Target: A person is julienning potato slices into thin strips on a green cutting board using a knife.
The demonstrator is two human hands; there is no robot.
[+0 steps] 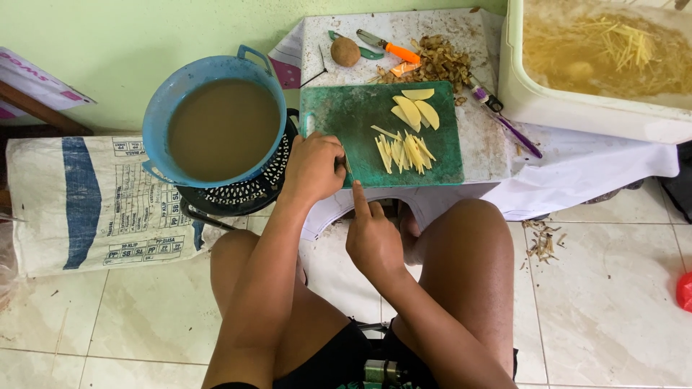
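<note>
A green cutting board lies on a low white-covered surface in front of my knees. It carries a few yellow potato slices and a heap of cut potato strips. My left hand rests curled at the board's near left corner, fingers closed. A thin knife blade shows just right of those fingers. My right hand sits below the board's near edge, index finger stretched toward the blade; the handle is hidden in that hand.
A blue basin of brown water sits on a black perforated basket at left. A white tub of water and potato strips stands at right. Behind the board lie a whole potato, an orange-handled knife and peelings.
</note>
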